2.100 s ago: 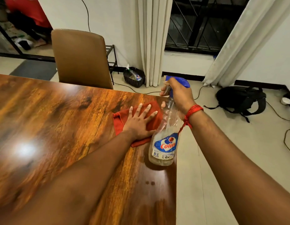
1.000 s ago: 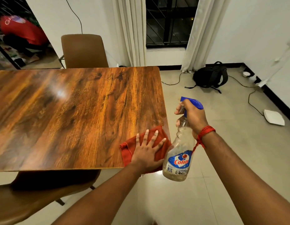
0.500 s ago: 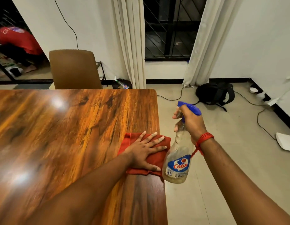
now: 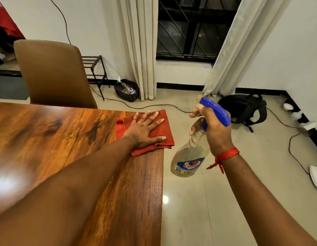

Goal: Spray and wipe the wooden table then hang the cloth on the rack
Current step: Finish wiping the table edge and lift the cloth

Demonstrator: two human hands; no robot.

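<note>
I see table: wood grain, glossy, glare spots. Cloth: red fabric, matt, soft folds. Bottle: clear plastic, blue plastic trigger. Chair: smooth tan leather-look. Floor: shiny tile. Rack: dark metal.

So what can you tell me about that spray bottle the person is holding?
The spray bottle is clear plastic with a blue trigger head and a blue label reading Colin with red in it. It looks nearly empty, with a murky tint. The right hand grips its neck, fingers by the trigger, and holds it tilted in the air over the floor, just past the edge of the wooden table. Nothing else touches it.
</note>
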